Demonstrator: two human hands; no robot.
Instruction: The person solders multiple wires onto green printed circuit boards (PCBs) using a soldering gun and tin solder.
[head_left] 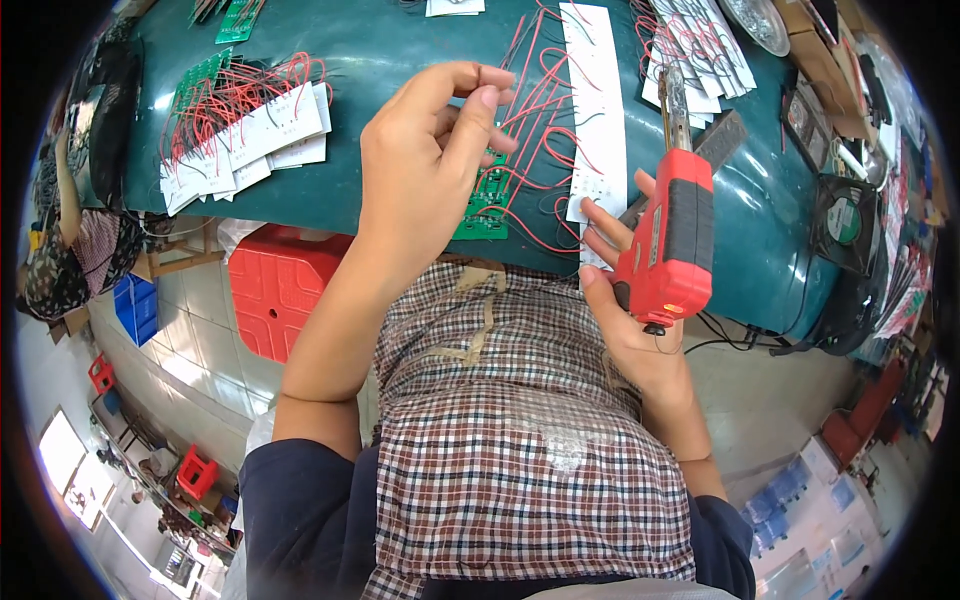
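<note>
My left hand (430,150) is raised over the green circuit boards (487,205) at the bench edge. Its fingers are half curled and apart, and I see nothing held in them. Red and black wires (545,165) run from these boards to a long white strip board (598,100) on their right. In my right hand (640,335) rests a red and black soldering gun (675,235), its metal tip pointing away over the bench. The right fingertips reach out beside the near end of the white strip. Part of the right grip is hidden behind the gun.
A pile of white boards (265,130) with wired green boards lies on the left of the green bench (345,190). More wired white boards (700,45) lie at the far right, near a metal dish (757,22). A black fan (843,222) stands at the right edge; a red stool (280,290) is below left.
</note>
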